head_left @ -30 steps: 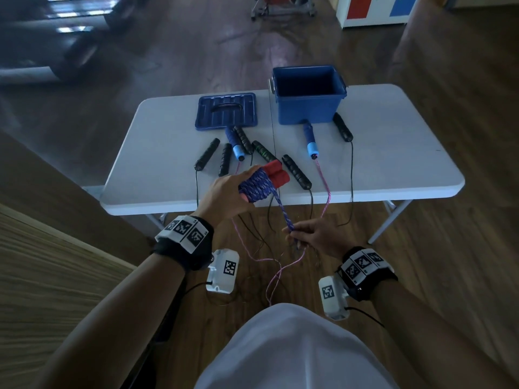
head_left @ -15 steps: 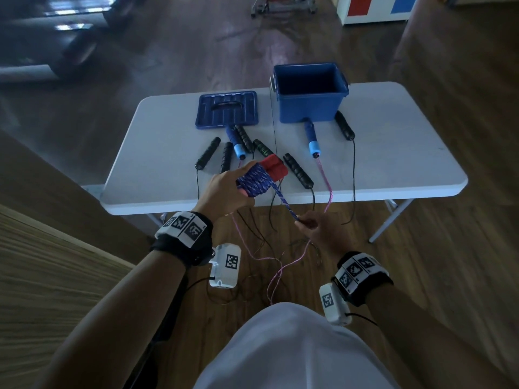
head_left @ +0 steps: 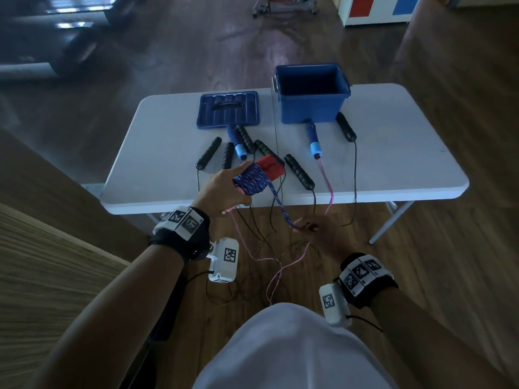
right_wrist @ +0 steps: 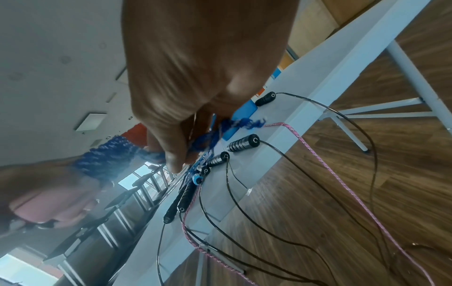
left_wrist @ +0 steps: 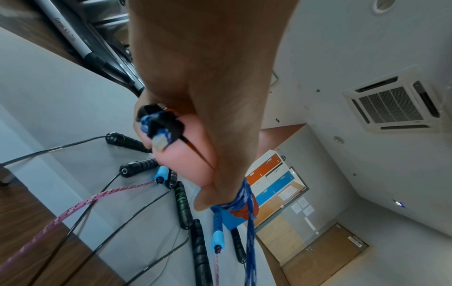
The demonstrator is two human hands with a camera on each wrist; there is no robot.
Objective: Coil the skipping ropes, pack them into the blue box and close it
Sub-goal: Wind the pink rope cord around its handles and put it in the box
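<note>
My left hand [head_left: 224, 189] grips the red handles [head_left: 271, 167] of a skipping rope, with its blue braided rope [head_left: 252, 181] coiled around them, just above the table's near edge. One strand runs down and right to my right hand [head_left: 314, 231], which pinches the rope's frayed end [right_wrist: 242, 123] below table height. The open blue box [head_left: 311, 94] stands at the table's back, its blue lid [head_left: 228, 109] flat to its left. Several black-handled ropes [head_left: 299, 172] and a blue-handled pink rope [head_left: 314, 140] lie between, their cords hanging over the edge.
The white folding table [head_left: 393, 164] stands on a wood floor. Loose black and pink cords [head_left: 269, 265] trail onto the floor near my legs. A cabinet with red and blue doors [head_left: 376, 8] is far behind. A wooden surface [head_left: 42, 262] lies at my left.
My right hand has moved right and away from the coil, drawing the blue strand out longer. The left hand has held the coil almost still.
</note>
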